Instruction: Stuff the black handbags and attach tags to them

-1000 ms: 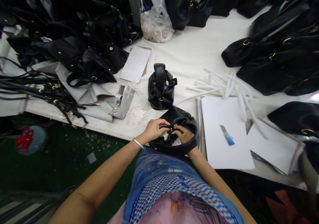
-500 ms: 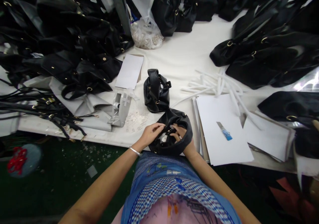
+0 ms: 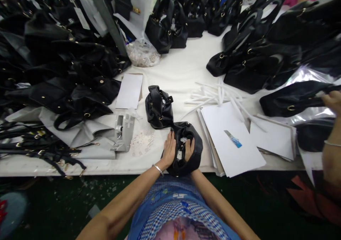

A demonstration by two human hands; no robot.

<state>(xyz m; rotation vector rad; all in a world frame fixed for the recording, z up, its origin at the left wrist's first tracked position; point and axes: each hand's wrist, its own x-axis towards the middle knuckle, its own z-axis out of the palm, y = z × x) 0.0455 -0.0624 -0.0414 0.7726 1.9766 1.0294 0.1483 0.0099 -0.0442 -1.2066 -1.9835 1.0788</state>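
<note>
A small black handbag (image 3: 196, 151) sits at the table's front edge, its mouth facing up. My left hand (image 3: 169, 149) lies flat against its left side, fingers stretched out. My right hand (image 3: 189, 149) reaches through the loop of the bag's handle into the mouth, its fingers extended; their tips are partly hidden. Something pale, which I cannot make out, shows inside the bag between my hands. Just behind, a second black handbag (image 3: 159, 108) stands upright and touches or nearly touches the first.
White sheets (image 3: 226, 133) with a blue-handled blade (image 3: 234, 139) lie on the right, white tubing (image 3: 213, 94) behind. A grey tape dispenser (image 3: 124, 131) and black straps (image 3: 39, 151) are left. More black bags (image 3: 165, 26) surround the table. Another person's hand (image 3: 333, 101) touches a bag at far right.
My left hand has gone from a pinch at the bag's mouth to lying flat on its side. My right hand's fingers have straightened. Another person's hand has come further into view at right.
</note>
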